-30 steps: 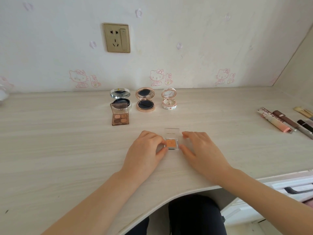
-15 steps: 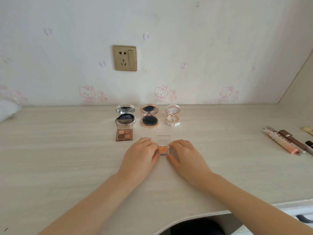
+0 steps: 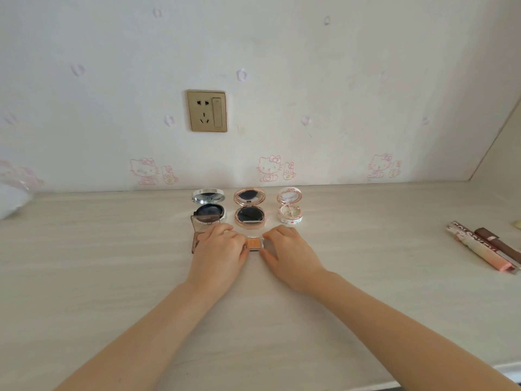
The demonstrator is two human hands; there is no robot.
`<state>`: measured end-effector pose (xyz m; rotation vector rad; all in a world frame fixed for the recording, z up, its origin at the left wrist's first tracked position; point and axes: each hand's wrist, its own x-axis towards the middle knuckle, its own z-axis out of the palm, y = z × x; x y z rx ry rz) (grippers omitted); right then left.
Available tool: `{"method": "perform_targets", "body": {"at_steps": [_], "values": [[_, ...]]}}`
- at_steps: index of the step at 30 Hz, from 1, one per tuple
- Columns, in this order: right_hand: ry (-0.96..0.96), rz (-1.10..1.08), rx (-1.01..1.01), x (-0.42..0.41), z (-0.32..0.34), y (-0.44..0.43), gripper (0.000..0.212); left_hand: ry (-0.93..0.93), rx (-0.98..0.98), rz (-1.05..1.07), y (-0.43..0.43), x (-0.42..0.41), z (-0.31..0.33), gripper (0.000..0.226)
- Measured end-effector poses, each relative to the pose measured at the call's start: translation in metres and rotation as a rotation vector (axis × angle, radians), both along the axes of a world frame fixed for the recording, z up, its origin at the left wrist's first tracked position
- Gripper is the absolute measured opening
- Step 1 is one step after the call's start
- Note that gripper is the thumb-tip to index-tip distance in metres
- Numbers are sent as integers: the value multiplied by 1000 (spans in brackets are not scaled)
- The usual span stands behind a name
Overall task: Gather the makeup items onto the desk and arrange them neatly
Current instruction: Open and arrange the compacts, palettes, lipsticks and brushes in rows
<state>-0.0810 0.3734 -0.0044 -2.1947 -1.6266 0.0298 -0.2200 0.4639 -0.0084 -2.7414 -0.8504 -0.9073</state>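
A small orange eyeshadow pan with a clear lid lies on the pale wooden desk, pinched between my left hand and my right hand. Just behind it stand three open round compacts in a row: a silver one, a rose-gold one and a small white one. A brown eyeshadow palette sits open in front of the silver compact, partly hidden by my left hand.
Several lip gloss tubes lie at the desk's right edge. A white object sits at the far left. A gold wall socket is on the wall behind. The desk's front edge curves at the lower right.
Both hands have slid the orange pan away from me, up close to the rose-gold compact and beside the brown palette. The view has tilted up.
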Motion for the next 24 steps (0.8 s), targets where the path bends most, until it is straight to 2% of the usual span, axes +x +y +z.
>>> {"method": "perform_targets", "body": {"at_steps": [12,17,24], "values": [[0,18,43,1,-1,3,33,18,-70,4,5,1,-4,13],[8,15,25,6,4,-10,43,-22,-47,-54,-3,1,-2,14],[-60,-47,44,34,9,-60,40,-47,-99,-208,-39,24,4,9]]}}
